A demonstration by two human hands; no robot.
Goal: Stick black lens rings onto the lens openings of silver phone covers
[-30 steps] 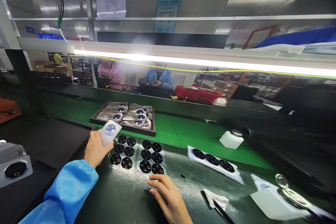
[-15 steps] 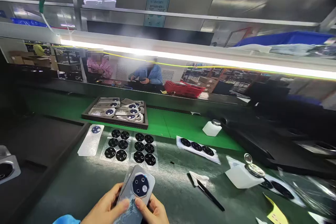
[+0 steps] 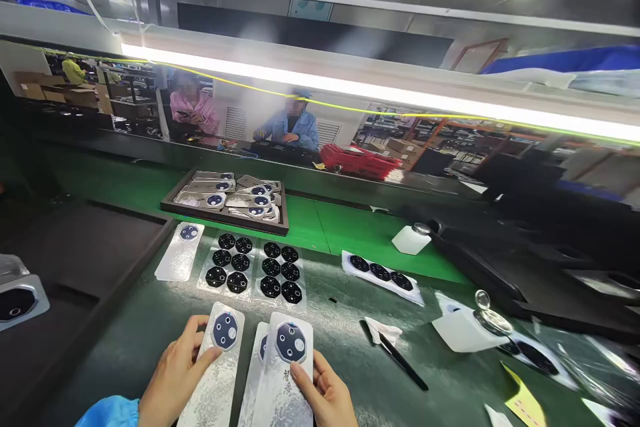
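Note:
My left hand (image 3: 173, 370) grips one silvery phone back panel (image 3: 215, 373) with a dark blue camera area near its top. Just to the right, my right hand (image 3: 327, 390) holds two similar overlapping panels (image 3: 285, 380), thumb on the front one, which bears dark characters. Another silvery panel (image 3: 181, 257) lies on the dark green table beyond my left hand. Beside it are two clear sheets of black octagonal stickers (image 3: 230, 263) (image 3: 280, 273). A white strip with three black discs (image 3: 383, 273) lies farther right.
A dark tray (image 3: 225, 217) of panels sits at the back. To the right are a black pen-like tool (image 3: 403, 361), white cloth (image 3: 383, 330), two white bottles (image 3: 411, 240) (image 3: 467, 330) and yellow paper (image 3: 523, 397). People (image 3: 295, 123) (image 3: 193, 107) work beyond the bench.
The panels held together in both hands are now apart: one in my left hand, two in my right. The view has shifted slightly, and the person in blue has moved their hands.

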